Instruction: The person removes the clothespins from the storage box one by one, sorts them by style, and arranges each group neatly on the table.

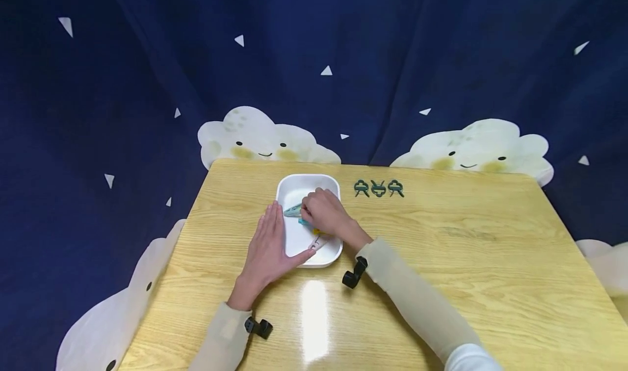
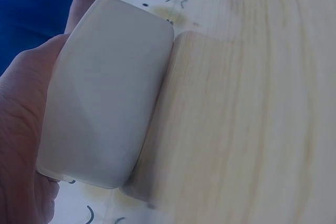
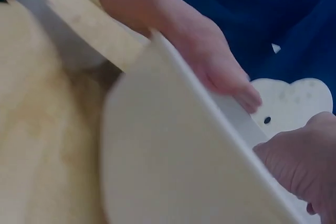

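Observation:
A white rectangular tray stands on the table. My left hand rests against its left side, fingers straight along the rim and thumb stretched over the near edge. The left wrist view shows the tray's outer wall beside that hand. My right hand reaches over the right rim into the tray with bent fingers. Its fingertips are hidden, so any grip is unclear. By them lies a pale green pointed piece with dark marks. Blue and yellow bits show under the hand, and a whitish piece with dark markings lies near the left thumb.
Right of the tray, three dark green clip-like pieces with crossed legs stand in a row. The light wooden table stretches to the right. A dark blue curtain with clouds hangs behind it.

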The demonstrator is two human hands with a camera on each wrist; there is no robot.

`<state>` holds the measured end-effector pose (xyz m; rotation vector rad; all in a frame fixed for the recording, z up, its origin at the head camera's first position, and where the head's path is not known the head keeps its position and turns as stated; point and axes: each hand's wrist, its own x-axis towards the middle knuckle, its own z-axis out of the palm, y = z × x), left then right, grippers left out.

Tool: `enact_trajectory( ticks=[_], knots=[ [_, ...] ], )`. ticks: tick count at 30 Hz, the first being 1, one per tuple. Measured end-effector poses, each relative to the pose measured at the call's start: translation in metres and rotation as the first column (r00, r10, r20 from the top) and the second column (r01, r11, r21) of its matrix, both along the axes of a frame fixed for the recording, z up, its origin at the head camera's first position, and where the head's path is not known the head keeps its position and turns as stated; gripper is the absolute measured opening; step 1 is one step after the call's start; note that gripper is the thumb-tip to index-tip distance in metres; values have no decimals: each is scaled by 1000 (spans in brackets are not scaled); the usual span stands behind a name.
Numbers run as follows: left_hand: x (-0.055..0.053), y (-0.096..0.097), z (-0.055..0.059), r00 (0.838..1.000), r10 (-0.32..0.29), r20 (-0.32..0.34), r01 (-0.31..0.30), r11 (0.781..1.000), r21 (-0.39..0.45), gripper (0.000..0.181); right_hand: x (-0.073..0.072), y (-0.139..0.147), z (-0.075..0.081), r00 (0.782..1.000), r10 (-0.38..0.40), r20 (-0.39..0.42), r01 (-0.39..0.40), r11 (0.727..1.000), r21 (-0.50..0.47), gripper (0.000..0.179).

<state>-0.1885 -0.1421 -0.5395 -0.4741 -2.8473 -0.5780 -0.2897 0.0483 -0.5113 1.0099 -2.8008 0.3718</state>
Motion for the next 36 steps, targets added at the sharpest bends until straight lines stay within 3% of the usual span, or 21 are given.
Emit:
enact_trajectory(
  ticks=[3, 9, 11, 14, 18, 21, 25, 31, 36],
  knots=[
    [0, 0, 1, 1000, 1, 0, -1, 1000, 7, 132, 12, -2, 1, 998, 50, 27, -50, 999, -5, 16],
    [-3, 0, 2, 1000, -10, -17, 11, 1000, 27, 132, 25, 1, 1, 978, 112, 177, -107, 994, -36, 6],
    [-3, 0, 2, 1000, -11, -24, 12, 1000, 29, 133, 26, 2, 0, 981, 106, 165, -95, 993, -69, 7],
    [-4, 0, 2, 999, -10, -30, 11, 1000, 26, 133, 27, 4, -1, 992, 68, 108, -56, 992, -110, 33],
    [-4, 0, 3, 1000, -11, -29, 12, 1000, 27, 133, 28, 2, -4, 1000, -17, 15, 18, 998, -60, 58],
    [-3, -1, 4, 1000, -9, -17, 9, 1000, 19, 133, 29, 0, -7, 999, -34, -39, 33, 999, -12, 53],
    [-3, -3, 4, 1000, -6, -12, 6, 1000, 0, 132, 30, -5, -8, 998, 27, -61, -26, 1000, 14, 46],
    [0, -4, 4, 1000, -10, -8, 10, 1000, -3, 132, 34, -8, -11, 997, 73, -30, -69, 992, 103, 31],
    [1, -2, 2, 1000, -14, -12, 14, 1000, 9, 131, 37, -6, -13, 996, 84, -20, -81, 990, 113, 15]
  ],
)
